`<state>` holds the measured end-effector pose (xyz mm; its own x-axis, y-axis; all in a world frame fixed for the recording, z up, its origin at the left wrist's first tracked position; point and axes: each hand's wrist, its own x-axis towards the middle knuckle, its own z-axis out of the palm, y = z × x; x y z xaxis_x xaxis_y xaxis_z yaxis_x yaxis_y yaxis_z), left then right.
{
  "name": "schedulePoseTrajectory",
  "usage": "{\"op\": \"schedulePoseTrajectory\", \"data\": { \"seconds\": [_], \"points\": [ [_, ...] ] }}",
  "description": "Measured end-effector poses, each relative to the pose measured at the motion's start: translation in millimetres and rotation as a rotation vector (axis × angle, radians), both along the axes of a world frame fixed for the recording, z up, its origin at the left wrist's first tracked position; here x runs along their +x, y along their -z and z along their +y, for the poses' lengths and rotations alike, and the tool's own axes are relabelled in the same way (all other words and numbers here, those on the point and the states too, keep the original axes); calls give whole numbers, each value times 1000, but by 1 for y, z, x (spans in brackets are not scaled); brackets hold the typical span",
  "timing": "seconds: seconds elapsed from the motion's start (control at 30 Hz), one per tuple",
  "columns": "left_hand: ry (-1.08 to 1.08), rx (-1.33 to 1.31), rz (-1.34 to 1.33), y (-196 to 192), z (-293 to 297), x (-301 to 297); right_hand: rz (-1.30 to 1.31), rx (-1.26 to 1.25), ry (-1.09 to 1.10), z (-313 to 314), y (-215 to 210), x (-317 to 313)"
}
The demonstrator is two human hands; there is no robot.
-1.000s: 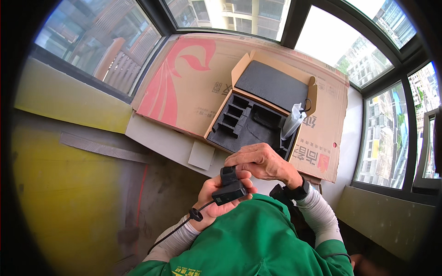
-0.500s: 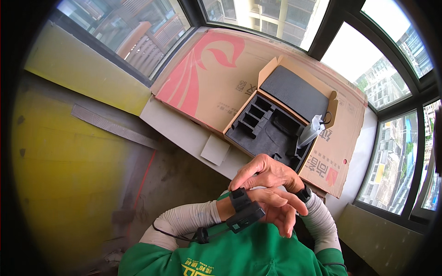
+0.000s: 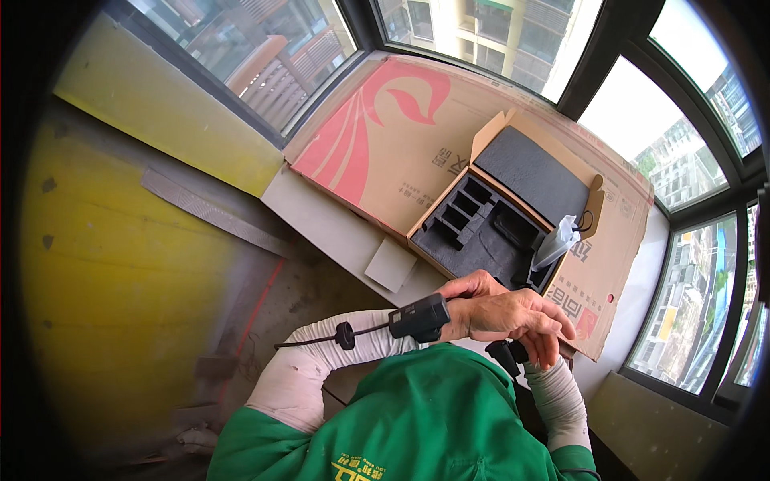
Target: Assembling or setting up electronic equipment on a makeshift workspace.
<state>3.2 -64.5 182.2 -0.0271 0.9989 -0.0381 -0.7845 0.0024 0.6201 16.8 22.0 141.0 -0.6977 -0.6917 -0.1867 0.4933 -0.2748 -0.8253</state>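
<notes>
Shifted left hand (image 3: 507,314), right hand (image 3: 475,282) half-hidden

Black box-shaped device (image 3: 419,318): sits on left wrist (image 3: 458,319), set at slight slant; trails thin black cable (image 3: 370,329) through round black disc (image 3: 345,336).

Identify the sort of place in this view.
Looks like a bay-window corner indoors, perhaps mid-renovation: dark window frames with buildings outside, a pale ledge partly covered by large printed cardboard, and a bare grey floor.
</notes>
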Motion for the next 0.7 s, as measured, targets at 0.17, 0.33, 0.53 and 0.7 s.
{"op": "schedulePoseTrajectory", "data": {
  "seconds": [0.17,0.33,0.53,0.7],
  "points": [
    [67,-69,204,9,16,4,-85,-24,110,7,16,2],
    [102,-54,180,4,32,19,2,35,74,10,33,1],
    [-295,-127,308,-33,-34,-27,9,-144,526,32,27,22],
    [-878,-422,258,69,-142,-84,52,71,201,54,26,7]
  ]
}}
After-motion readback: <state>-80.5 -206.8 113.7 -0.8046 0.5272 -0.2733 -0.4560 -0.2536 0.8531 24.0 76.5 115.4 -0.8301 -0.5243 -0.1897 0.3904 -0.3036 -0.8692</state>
